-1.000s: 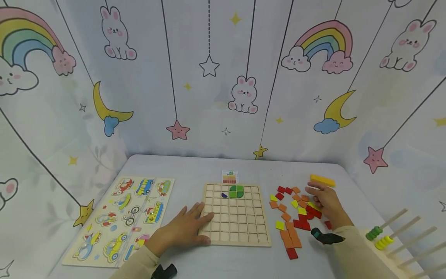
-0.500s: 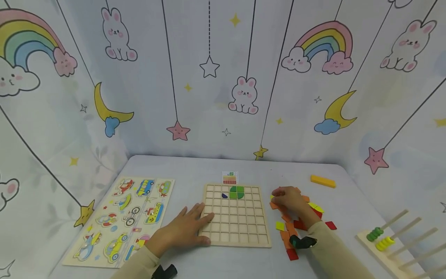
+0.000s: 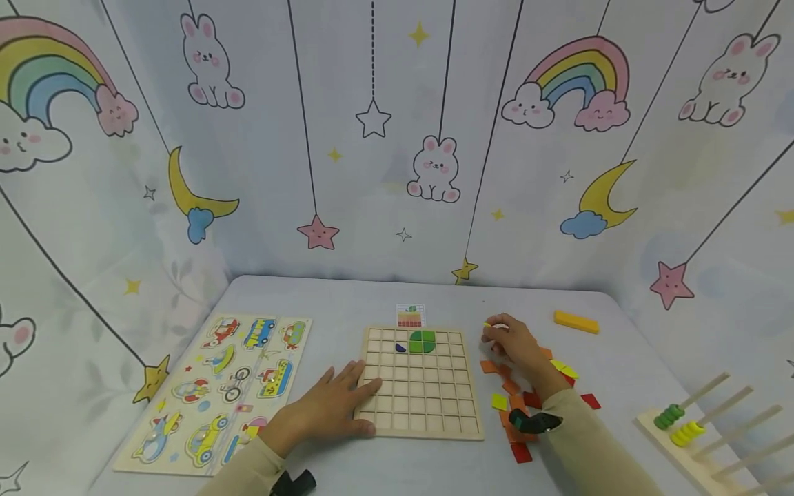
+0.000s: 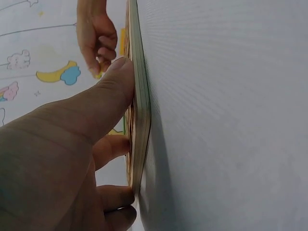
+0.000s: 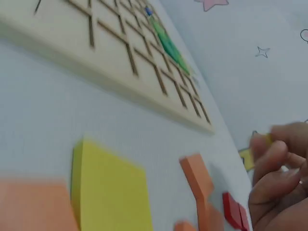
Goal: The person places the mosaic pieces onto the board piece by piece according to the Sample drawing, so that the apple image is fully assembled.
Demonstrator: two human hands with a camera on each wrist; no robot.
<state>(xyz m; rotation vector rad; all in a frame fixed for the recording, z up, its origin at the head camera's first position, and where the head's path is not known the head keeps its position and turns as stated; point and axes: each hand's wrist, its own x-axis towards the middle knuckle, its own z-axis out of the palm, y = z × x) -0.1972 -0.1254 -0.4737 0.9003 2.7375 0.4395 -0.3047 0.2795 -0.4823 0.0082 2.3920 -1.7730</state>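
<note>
In the head view, the person's left hand point(image 3: 325, 403) lies flat, fingers spread, on the gridded wooden board point(image 3: 422, 396), perhaps steadying it; the right hand point(image 3: 513, 339) pinches 1 yellow tile point(image 3: 487, 324) beyond the board's right edge. By the left wrist, the thumb point(image 4: 113, 82) rests at the board's rim, and the tile looks lifted. By the right wrist, loose tiles point(image 5: 113, 187) lie near the board, probably for easy reach, on a white tabletop point(image 5: 115, 120) before a patterned curtain point(image 5: 231, 57).

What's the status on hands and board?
Left hand rests on board edge. Right hand pinches yellow tile, right of board. No obstruction visible between them.
</note>
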